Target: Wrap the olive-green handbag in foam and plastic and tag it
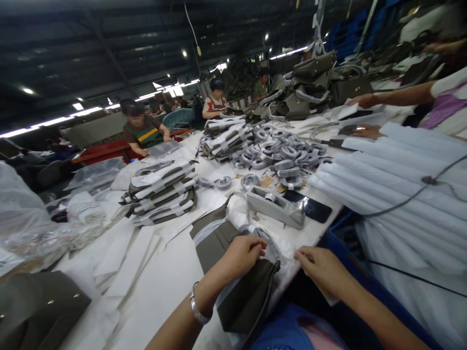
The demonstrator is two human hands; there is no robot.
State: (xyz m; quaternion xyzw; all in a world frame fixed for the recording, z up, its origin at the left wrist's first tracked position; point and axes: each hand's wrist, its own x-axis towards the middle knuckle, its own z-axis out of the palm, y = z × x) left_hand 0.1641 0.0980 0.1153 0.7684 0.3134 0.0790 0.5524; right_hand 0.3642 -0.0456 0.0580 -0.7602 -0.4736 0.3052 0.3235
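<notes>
An olive-grey handbag [251, 296] lies open in front of me at the table edge, its flap [211, 243] folded away to the far left. Over the bag is my left hand [242, 255], its fingers curled; whatever they hold, if anything, is hidden. A coiled strap in pale wrapping [268, 240] lies just beyond those fingers. To the right of the bag, my right hand [321, 267] is closed in a pinch beside crumpled clear plastic [288, 260]; I cannot make out what is between its fingertips. White stuffing [237, 210] shows at the bag's far end.
A grey tape dispenser [275, 206] and a dark phone [308, 205] lie beyond the bag. Stacked wrapped bags [164, 192] and a heap of coiled straps [280, 150] cover the table farther back. White padded sheets [401, 189] lie right, near a co-worker's hands [365, 131].
</notes>
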